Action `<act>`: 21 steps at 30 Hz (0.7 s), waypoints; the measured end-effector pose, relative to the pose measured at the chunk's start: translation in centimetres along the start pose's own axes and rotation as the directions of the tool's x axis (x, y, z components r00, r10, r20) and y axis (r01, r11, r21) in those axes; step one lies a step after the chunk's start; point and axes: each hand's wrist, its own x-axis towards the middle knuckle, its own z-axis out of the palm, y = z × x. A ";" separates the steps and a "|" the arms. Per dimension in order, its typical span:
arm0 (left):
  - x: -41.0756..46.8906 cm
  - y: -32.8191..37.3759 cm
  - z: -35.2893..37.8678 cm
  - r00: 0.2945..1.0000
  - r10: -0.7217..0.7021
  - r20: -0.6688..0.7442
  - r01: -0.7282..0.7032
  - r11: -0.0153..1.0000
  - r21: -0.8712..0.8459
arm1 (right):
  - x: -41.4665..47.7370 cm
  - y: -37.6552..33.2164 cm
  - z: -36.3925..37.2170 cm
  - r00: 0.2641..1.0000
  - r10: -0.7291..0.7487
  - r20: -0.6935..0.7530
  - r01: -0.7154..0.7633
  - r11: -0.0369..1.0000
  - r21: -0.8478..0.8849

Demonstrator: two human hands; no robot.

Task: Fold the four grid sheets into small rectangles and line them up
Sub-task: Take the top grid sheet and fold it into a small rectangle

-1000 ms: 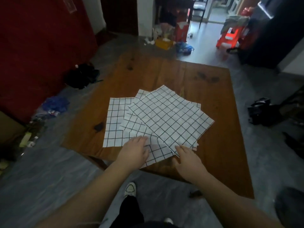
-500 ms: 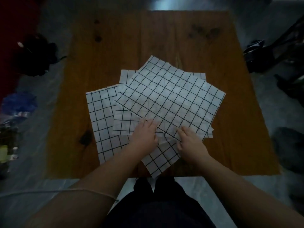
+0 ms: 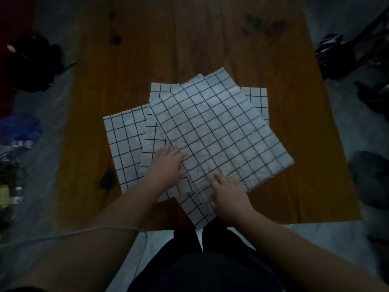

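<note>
Four white sheets with black grid lines lie fanned and overlapping on the brown wooden table (image 3: 210, 45). The top grid sheet (image 3: 219, 131) lies turned at an angle over the others. A second sheet (image 3: 124, 144) sticks out at the left, and a third sheet (image 3: 195, 209) pokes over the near table edge. One corner of the fourth sheet (image 3: 257, 100) shows at the back right. My left hand (image 3: 166, 165) pinches the top sheet's left near edge, fingertips tucked at it. Along that sheet's near edge my right hand (image 3: 229, 192) rests with its fingers spread flat.
I stand at the near table edge, with dark trousers below. Dark shoes and bags lie on the grey floor at the left (image 3: 31, 62) and at the right (image 3: 336, 53). Small bottles and clutter lie at the far left (image 3: 10, 186).
The view tilted down and drew closer to the table. Both hands moved onto the top sheet's near edges, and that sheet turned clockwise on the pile.
</note>
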 end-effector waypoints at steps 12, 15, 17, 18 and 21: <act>-2.2 -4.1 -0.1 0.991 -0.131 -0.017 0.132 0.983 0.125 | 0.3 -7.4 2.6 0.987 -0.160 -0.015 0.160 0.987 0.004; -3.7 -2.7 1.0 0.994 -0.066 -0.088 0.070 0.996 0.046 | -0.2 -7.0 2.8 0.988 -0.147 -0.050 0.149 0.987 0.061; -5.3 -1.3 2.0 0.996 0.012 -0.092 -0.016 0.999 -0.044 | -1.0 -5.9 2.5 0.987 -0.131 -0.094 0.142 0.982 0.126; -6.2 -0.7 2.6 0.995 0.043 -0.088 -0.050 0.995 -0.084 | -1.7 -5.2 2.3 0.987 -0.101 -0.123 0.119 0.980 0.156; -8.6 1.0 4.3 0.995 0.079 -0.069 -0.088 0.984 -0.152 | -4.5 -1.8 1.7 0.983 0.008 -0.184 0.027 0.982 0.189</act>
